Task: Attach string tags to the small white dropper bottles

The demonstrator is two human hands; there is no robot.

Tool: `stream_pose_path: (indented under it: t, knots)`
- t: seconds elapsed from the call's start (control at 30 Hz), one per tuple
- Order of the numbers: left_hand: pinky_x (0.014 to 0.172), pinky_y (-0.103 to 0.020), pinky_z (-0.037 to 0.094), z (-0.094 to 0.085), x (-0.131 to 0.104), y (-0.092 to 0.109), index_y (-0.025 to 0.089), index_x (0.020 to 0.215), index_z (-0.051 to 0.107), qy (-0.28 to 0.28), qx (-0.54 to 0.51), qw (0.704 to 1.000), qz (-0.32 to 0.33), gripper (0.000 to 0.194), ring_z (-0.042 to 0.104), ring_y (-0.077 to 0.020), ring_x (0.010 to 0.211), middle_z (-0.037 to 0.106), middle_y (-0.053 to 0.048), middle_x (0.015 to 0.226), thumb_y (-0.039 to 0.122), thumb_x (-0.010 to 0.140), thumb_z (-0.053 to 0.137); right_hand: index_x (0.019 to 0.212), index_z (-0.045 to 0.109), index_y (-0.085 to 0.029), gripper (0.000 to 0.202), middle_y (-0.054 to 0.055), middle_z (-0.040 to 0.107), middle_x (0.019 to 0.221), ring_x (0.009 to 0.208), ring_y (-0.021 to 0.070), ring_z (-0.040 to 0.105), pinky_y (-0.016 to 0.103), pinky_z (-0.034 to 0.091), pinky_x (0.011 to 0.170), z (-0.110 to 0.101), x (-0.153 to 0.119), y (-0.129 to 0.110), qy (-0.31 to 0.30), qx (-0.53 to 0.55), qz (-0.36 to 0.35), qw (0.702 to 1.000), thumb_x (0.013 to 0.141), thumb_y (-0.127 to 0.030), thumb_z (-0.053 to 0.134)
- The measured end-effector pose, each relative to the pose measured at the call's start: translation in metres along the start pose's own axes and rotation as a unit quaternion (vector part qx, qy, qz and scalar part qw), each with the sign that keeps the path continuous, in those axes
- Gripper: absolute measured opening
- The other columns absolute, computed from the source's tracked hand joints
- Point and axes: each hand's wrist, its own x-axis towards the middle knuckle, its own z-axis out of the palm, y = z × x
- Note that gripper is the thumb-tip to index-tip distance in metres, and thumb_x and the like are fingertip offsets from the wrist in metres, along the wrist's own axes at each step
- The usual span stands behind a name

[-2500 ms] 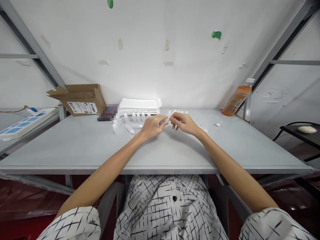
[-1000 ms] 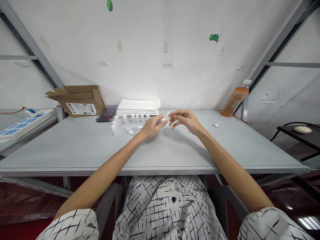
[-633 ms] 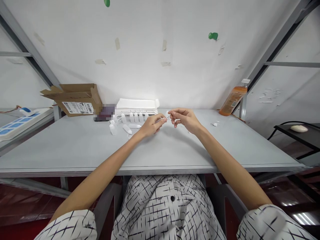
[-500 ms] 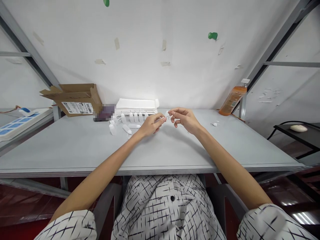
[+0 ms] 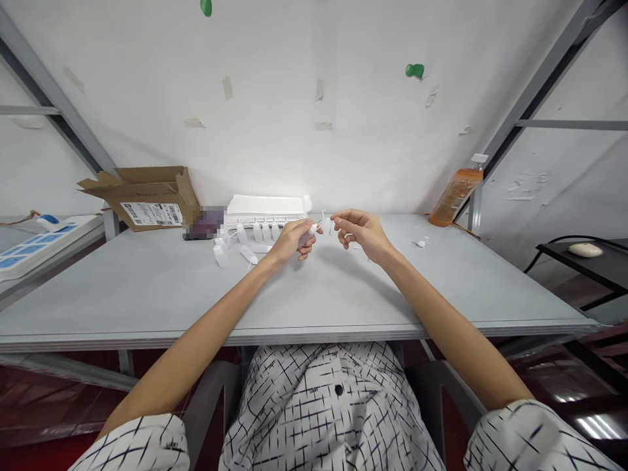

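Observation:
My left hand (image 5: 290,242) is closed around a small white needle-tip bottle (image 5: 309,234), its thin metal tip pointing up and to the right. Just right of that tip, my right hand (image 5: 362,232) has thumb and forefinger pinched together; whatever they hold is too small to make out. A thin white strip (image 5: 324,216) shows between the two hands, and I cannot tell what it is attached to. Several similar white bottles (image 5: 257,231) stand in a row left of my left hand. Other bottles (image 5: 248,254) lie or stand in front of that row.
Behind the bottles is a flat white stack (image 5: 267,205). An open cardboard box (image 5: 152,196) and a blurred dark item (image 5: 205,224) are at the left. An orange drink bottle (image 5: 456,195) leans at the right back; a small white piece (image 5: 420,244) lies on the grey table (image 5: 314,301).
My left hand has turned and drawn slightly left, so the bottle in it now shows. A gap has opened between its tip and my right fingers, which stay nearly in place.

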Motion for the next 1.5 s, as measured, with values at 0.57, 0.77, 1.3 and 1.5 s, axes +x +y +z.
stream_pose_path:
  t: [0.57,0.77,1.3,1.5]
  knots:
    - [0.050,-0.019,0.040,0.003,0.003,-0.014,0.017,0.106,0.058,-0.015,0.214,0.971,0.108,0.029,0.051,-0.0110,0.065,0.052,0.001,0.074,0.042,0.090,0.058,0.080,0.068,-0.017,0.040,-0.002,0.061,0.068,0.046,0.0075,0.052,0.024,0.040,0.043,0.010,-0.001,0.008,0.081,-0.050,-0.059,0.994,0.062,-0.047,0.089]
    - [0.054,-0.018,0.043,0.001,0.006,-0.020,0.018,0.107,0.059,0.039,0.264,0.954,0.135,0.031,0.055,-0.0124,0.078,0.059,-0.006,0.098,0.040,0.085,0.065,0.070,0.066,-0.017,0.033,-0.002,0.059,0.062,0.048,0.0093,0.053,0.025,0.045,0.046,0.015,-0.003,0.004,0.100,-0.019,-0.058,0.993,0.065,-0.043,0.085]
    - [0.046,-0.020,0.043,0.004,0.004,-0.005,0.014,0.103,0.064,0.007,0.010,0.999,0.041,0.026,0.046,-0.0099,0.060,0.050,-0.001,0.073,0.034,0.089,0.055,0.085,0.066,-0.019,0.028,-0.002,0.063,0.069,0.060,0.0132,0.061,0.024,0.050,0.047,0.016,-0.001,0.007,0.125,-0.002,-0.057,0.991,0.064,-0.030,0.081]
    - [0.044,-0.020,0.039,0.005,0.002,-0.002,0.014,0.099,0.064,-0.004,0.016,0.999,0.029,0.024,0.044,-0.0096,0.057,0.049,0.000,0.071,0.033,0.088,0.054,0.074,0.067,-0.017,0.030,0.003,0.066,0.070,0.064,0.0146,0.062,0.027,0.053,0.052,0.016,-0.002,0.003,0.083,0.027,-0.052,0.995,0.063,-0.038,0.085]
